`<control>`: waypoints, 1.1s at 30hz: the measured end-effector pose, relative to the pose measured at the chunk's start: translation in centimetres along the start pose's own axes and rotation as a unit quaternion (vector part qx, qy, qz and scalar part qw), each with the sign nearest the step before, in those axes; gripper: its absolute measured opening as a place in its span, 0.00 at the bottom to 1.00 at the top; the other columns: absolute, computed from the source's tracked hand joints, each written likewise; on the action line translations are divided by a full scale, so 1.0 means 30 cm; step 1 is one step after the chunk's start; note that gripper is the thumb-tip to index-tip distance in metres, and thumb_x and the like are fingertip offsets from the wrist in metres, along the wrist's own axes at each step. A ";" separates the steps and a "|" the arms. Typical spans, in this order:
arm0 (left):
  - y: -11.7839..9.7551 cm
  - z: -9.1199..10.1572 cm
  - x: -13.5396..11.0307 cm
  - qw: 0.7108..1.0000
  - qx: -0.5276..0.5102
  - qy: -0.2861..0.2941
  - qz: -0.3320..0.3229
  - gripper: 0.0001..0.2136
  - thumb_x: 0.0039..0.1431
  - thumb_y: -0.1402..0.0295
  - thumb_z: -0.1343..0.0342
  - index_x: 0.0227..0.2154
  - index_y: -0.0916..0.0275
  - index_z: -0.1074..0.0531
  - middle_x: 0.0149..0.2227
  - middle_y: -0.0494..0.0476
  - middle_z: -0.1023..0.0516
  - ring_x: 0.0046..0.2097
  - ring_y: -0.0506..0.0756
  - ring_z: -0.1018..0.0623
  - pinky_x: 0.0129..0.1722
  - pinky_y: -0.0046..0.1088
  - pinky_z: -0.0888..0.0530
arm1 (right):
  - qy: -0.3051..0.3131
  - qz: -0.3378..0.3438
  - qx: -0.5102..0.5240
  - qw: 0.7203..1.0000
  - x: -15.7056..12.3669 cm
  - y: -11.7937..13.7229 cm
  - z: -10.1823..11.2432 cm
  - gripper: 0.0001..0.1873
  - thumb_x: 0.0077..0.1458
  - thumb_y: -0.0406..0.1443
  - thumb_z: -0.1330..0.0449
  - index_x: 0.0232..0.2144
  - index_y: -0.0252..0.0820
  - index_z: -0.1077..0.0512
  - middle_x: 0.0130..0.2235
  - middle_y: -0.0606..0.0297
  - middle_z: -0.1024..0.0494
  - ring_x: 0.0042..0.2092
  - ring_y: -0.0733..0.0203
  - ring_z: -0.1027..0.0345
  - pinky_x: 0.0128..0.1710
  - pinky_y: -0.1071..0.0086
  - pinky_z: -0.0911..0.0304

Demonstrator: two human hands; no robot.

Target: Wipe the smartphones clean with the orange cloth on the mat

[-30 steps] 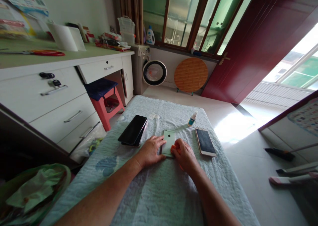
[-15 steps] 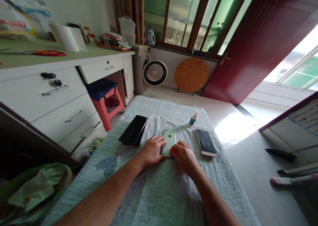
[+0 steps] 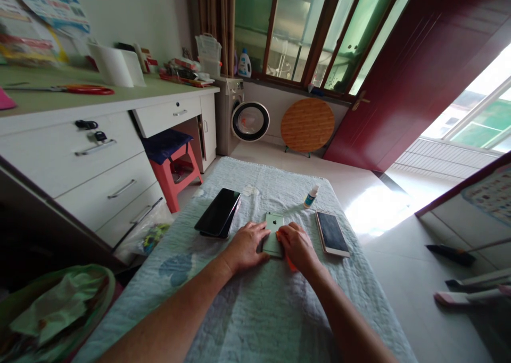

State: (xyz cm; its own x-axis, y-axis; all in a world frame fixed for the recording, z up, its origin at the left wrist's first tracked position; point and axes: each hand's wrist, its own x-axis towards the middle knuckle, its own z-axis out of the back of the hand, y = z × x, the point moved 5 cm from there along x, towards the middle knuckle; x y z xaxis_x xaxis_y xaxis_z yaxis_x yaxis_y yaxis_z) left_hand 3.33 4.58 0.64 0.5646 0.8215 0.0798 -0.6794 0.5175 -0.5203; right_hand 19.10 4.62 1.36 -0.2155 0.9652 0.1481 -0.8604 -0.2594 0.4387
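A pale green phone [image 3: 273, 228] lies back-up on the light blue quilt [image 3: 263, 310] that covers the table. My left hand [image 3: 245, 245] rests flat against the phone's left edge, fingers stretched out. My right hand [image 3: 296, 247] is closed on a small orange cloth [image 3: 288, 261] and presses it on the phone's right side. A stack of dark phones [image 3: 218, 212] lies to the left. To the right lies a gold-edged phone [image 3: 331, 233], screen up. A small spray bottle [image 3: 310, 197] lies beyond the green phone.
A white desk with drawers [image 3: 96, 155] runs along the left, with a red stool [image 3: 173, 166] under it. A green bag [image 3: 48, 310] sits at the lower left. A washing machine [image 3: 243, 118], a round wooden board [image 3: 307, 123] and a dark red door [image 3: 407, 75] stand behind.
My right hand has slid a little to the left across the green phone with the cloth. The camera view shifted slightly. My left hand has stayed against the phone.
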 end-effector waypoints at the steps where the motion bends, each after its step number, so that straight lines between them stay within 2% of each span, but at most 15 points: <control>1: -0.002 0.001 0.000 1.000 0.001 -0.001 -0.001 0.31 0.48 0.62 0.35 0.56 0.65 0.31 0.62 0.66 0.34 0.61 0.66 0.34 0.61 0.41 0.36 | -0.003 -0.003 -0.007 1.000 0.017 -0.005 0.000 0.10 0.62 0.34 0.45 0.29 0.41 0.27 0.33 0.65 0.30 0.37 0.62 0.36 0.39 0.72 0.46; 8: -0.009 0.007 0.002 1.000 0.005 -0.014 -0.008 0.27 0.48 0.62 0.36 0.52 0.63 0.28 0.60 0.64 0.32 0.59 0.66 0.32 0.59 0.41 0.34 | -0.039 -0.040 -0.019 0.998 0.144 -0.037 -0.006 0.08 0.61 0.33 0.44 0.32 0.39 0.25 0.34 0.63 0.29 0.38 0.62 0.36 0.40 0.72 0.45; 13: -0.006 0.005 0.001 1.000 -0.006 -0.018 -0.009 0.27 0.48 0.62 0.35 0.53 0.64 0.29 0.60 0.64 0.32 0.59 0.66 0.33 0.60 0.41 0.35 | -0.045 -0.048 -0.030 0.997 0.175 -0.041 -0.012 0.10 0.61 0.32 0.44 0.32 0.39 0.24 0.34 0.62 0.28 0.38 0.62 0.35 0.41 0.73 0.45; 20: 0.007 0.005 0.000 0.999 -0.042 -0.022 0.012 0.40 0.45 0.62 0.33 0.62 0.65 0.41 0.57 0.65 0.29 0.57 0.65 0.31 0.59 0.40 0.34 | 0.006 0.023 -0.025 0.999 0.110 0.035 -0.012 0.11 0.62 0.33 0.44 0.30 0.41 0.23 0.34 0.63 0.28 0.40 0.62 0.36 0.42 0.72 0.44; 24: 0.001 0.007 0.000 0.999 -0.036 -0.011 0.008 0.36 0.46 0.62 0.34 0.60 0.63 0.37 0.59 0.64 0.30 0.59 0.65 0.32 0.60 0.40 0.35 | 0.054 0.070 -0.013 0.996 0.031 0.093 -0.012 0.12 0.61 0.30 0.44 0.28 0.40 0.24 0.33 0.64 0.30 0.37 0.63 0.37 0.41 0.72 0.44; 28: 0.003 0.001 0.002 1.000 -0.020 -0.003 0.010 0.31 0.48 0.61 0.34 0.56 0.64 0.32 0.61 0.65 0.32 0.60 0.65 0.33 0.61 0.41 0.36 | 0.085 0.079 0.016 0.993 -0.036 0.110 -0.007 0.11 0.61 0.30 0.44 0.28 0.41 0.25 0.33 0.65 0.30 0.37 0.64 0.37 0.40 0.72 0.44; 30: 0.006 -0.002 0.003 1.000 -0.015 -0.003 0.008 0.30 0.49 0.60 0.35 0.55 0.65 0.31 0.62 0.66 0.33 0.61 0.65 0.33 0.61 0.41 0.36 | 0.090 0.079 0.024 0.993 -0.049 0.103 -0.006 0.10 0.61 0.30 0.44 0.29 0.41 0.25 0.33 0.65 0.30 0.37 0.64 0.37 0.40 0.73 0.44; 33: 0.009 -0.004 0.004 1.000 -0.010 0.002 0.008 0.31 0.49 0.59 0.34 0.56 0.65 0.31 0.62 0.65 0.34 0.61 0.66 0.34 0.61 0.41 0.37 | 0.065 0.056 0.011 0.996 -0.034 0.074 -0.002 0.10 0.62 0.32 0.44 0.29 0.41 0.26 0.33 0.65 0.30 0.37 0.64 0.37 0.40 0.72 0.45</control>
State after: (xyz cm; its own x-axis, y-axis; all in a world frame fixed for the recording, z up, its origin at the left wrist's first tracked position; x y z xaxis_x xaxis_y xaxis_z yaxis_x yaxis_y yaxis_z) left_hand 3.28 4.78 0.41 0.5557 0.8286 0.0687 -0.6785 0.4997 -0.5384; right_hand 17.37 3.07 2.12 -0.3693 0.9257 0.0820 -0.8172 -0.3655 0.4457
